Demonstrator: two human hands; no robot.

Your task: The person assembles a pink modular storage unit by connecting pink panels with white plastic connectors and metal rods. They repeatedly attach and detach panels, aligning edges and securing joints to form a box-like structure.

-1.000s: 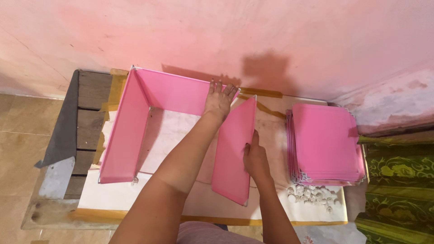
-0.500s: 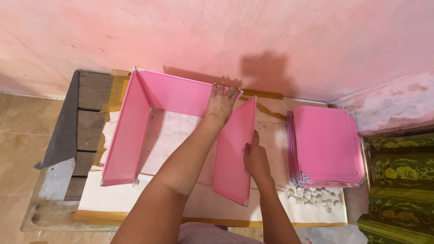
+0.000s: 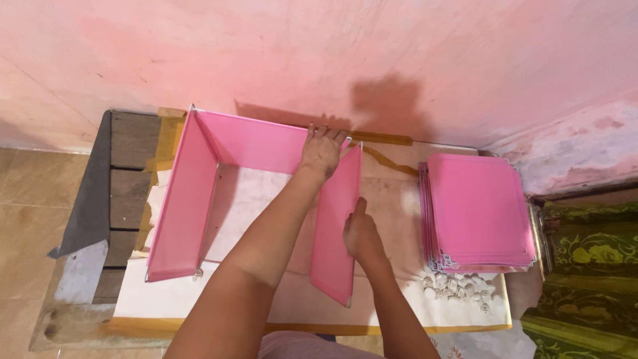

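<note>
Surface: a low wooden table (image 3: 126, 166) with dark weathered planks, mostly covered by a pale cardboard sheet (image 3: 399, 199) that has a brownish edge along the front.

Room: pink plaster wall (image 3: 332, 53) right behind the table, beige tiled floor (image 3: 33, 193) to the table's left, and something with a green and gold pattern (image 3: 585, 279) off the table's right end.

Panels: three pink panels stand on edge on the sheet in a U shape — the open side faces the person.

Back panel (image 3: 256, 139): long axis runs along the wall, left to right.

Left panel (image 3: 183, 199): runs from the back panel's left end out toward the person, leaning a bit outward.

Right panel (image 3: 337, 223): long axis points from the back panel's right end toward the person, upright on its long edge.

Left hand (image 3: 322, 149): palm down, fingers spread over the corner where the back panel and right panel meet, pressing on the top edges.

Right hand (image 3: 361, 233): flat against the outer face of the right panel, about halfway along — fingers together, not wrapped around anything.

Stack: a pile of the same pink panels (image 3: 478, 209) lies flat on the table to the right of the right panel, well apart from it.

Small bits: a heap of little white pieces (image 3: 458, 286) just in front of the stack.
</note>
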